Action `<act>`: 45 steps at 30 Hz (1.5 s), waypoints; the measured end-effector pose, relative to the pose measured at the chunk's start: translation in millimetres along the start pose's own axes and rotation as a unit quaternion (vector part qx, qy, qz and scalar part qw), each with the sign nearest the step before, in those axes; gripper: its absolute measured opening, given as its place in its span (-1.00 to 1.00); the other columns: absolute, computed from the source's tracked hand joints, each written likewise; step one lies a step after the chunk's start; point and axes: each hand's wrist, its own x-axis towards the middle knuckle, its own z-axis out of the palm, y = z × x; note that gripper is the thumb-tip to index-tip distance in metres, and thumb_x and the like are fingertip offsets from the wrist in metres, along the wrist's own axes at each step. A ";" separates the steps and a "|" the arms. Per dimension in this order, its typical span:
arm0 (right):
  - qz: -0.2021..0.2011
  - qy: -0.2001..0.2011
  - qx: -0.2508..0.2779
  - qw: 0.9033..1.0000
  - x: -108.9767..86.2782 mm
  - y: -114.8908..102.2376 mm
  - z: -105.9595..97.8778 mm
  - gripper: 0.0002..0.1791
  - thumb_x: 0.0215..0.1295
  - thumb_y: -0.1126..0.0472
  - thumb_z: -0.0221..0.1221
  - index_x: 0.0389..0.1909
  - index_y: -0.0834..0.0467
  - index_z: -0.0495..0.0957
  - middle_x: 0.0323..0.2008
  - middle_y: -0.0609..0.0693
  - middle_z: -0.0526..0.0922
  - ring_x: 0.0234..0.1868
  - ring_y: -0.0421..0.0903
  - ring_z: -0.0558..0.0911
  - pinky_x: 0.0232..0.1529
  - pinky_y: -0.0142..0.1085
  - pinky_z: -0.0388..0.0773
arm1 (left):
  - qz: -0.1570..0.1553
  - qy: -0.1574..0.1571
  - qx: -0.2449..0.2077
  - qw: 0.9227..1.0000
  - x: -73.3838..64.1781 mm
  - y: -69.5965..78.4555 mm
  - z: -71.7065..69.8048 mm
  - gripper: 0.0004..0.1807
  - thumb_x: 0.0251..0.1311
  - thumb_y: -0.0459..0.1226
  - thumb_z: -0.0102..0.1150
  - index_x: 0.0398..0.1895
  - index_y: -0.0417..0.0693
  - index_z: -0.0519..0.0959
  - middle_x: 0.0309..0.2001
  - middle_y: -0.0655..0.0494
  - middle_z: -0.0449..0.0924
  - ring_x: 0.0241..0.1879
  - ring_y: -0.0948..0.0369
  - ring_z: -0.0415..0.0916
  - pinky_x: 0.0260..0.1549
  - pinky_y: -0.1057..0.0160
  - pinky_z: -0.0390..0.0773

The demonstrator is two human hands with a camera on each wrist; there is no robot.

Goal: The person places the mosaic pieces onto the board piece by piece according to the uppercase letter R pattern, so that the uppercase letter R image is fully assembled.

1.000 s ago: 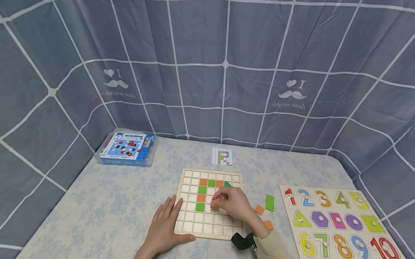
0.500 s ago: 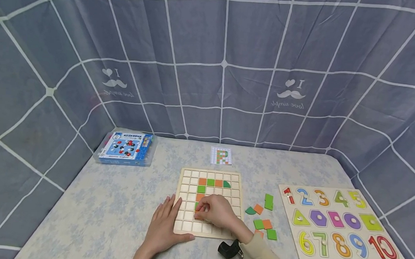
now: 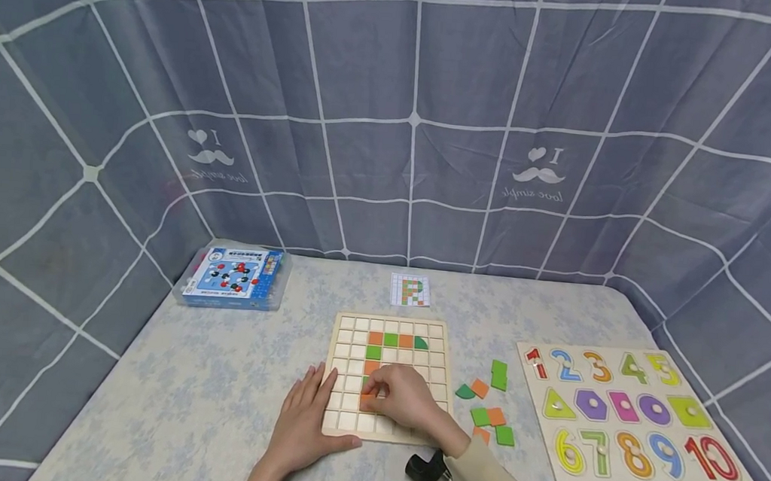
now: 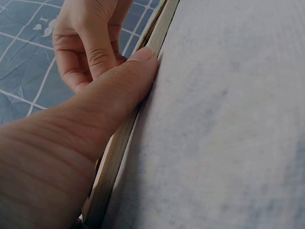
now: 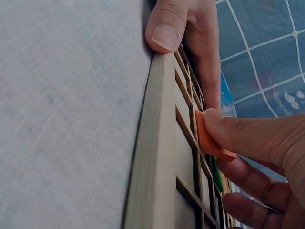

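Pinching one orange tile point(image 5: 208, 140), flat and straight-edged: my right hand point(image 3: 403, 395), thumb and curled fingers narrow upon it. The tile sits tipped at an angle at the grid, towards the near end of the inset column; whether any edge is seated, I cannot tell.

One board point(image 5: 145, 186): pale wood, square, grain running along its raised rim, thin slats parting it into square compartments. Along its left edge lies my left hand point(image 3: 306, 413), fingers straight, thumb stretched wide, tip on the near rim.

Inset row point(image 3: 390, 340): orange square, green square, orange square, dark green quarter-round. Inset column point(image 3: 373, 353) below its first square: green, orange, green, the last partly hidden by my right hand.

Loose pieces point(image 3: 496, 416), right of the board: green and orange squares, one dark green quarter-round.

One small printed card point(image 3: 411, 291), beyond the board. One wooden number puzzle point(image 3: 585, 474), bright numerals and shapes, far right. One blue box point(image 3: 236, 274) in clear plastic, far left. Surface point(image 3: 247, 358): pale cloth, blue-grey mottling.
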 end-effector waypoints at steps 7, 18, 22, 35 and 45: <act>-0.017 0.013 -0.023 1.000 -3.1 1.4 -1.6 -0.88 0.01 0.09 0.43 -0.41 -0.01 0.72 -0.51 -0.25 0.56 -0.58 -0.37 0.35 -0.53 -0.46 0.31 | 0.003 0.006 0.000 1.000 -0.5 0.4 0.6 0.25 -0.25 0.38 0.29 0.45 -0.15 0.12 0.42 -0.23 0.00 0.42 -0.10 -0.18 0.28 -0.15 -0.09; -0.025 0.030 -0.054 0.998 -4.6 -0.3 -5.1 -0.90 -0.02 0.08 0.45 -0.52 -0.03 0.72 -0.54 -0.28 0.58 -0.53 -0.37 0.40 -0.43 -0.43 0.35 | 0.005 0.006 -0.002 1.000 0.3 1.8 0.6 0.25 -0.25 0.37 0.30 0.46 -0.15 0.12 0.43 -0.22 -0.01 0.42 -0.10 -0.18 0.28 -0.15 -0.08; -0.027 0.032 -0.066 0.997 -5.8 -0.2 -4.9 -0.90 -0.01 0.06 0.44 -0.54 -0.05 0.72 -0.54 -0.31 0.58 -0.51 -0.36 0.41 -0.36 -0.38 0.36 | 0.006 0.004 0.002 1.000 -0.1 1.9 1.2 0.25 -0.24 0.38 0.28 0.46 -0.15 0.12 0.43 -0.23 0.00 0.42 -0.10 -0.18 0.27 -0.16 -0.07; -0.026 0.012 -0.013 1.000 -10.3 9.0 -8.6 -0.94 0.08 0.07 0.39 -0.46 -0.09 0.69 -0.54 -0.39 0.51 -0.52 -0.37 0.39 -0.44 -0.44 0.33 | 0.004 0.004 0.007 1.000 -0.7 1.2 2.5 0.25 -0.24 0.40 0.27 0.45 -0.15 0.12 0.42 -0.22 0.01 0.42 -0.10 -0.17 0.27 -0.16 -0.06; -0.013 0.083 -0.002 0.996 -21.4 30.6 -37.0 -0.90 0.13 0.11 0.36 -0.36 0.03 0.70 -0.42 -0.26 0.57 -0.41 -0.24 0.47 -0.38 -0.35 0.46 | -0.002 0.004 0.002 1.000 0.2 -0.7 1.6 0.26 -0.26 0.39 0.28 0.46 -0.14 0.11 0.42 -0.23 0.00 0.42 -0.11 -0.19 0.27 -0.16 -0.08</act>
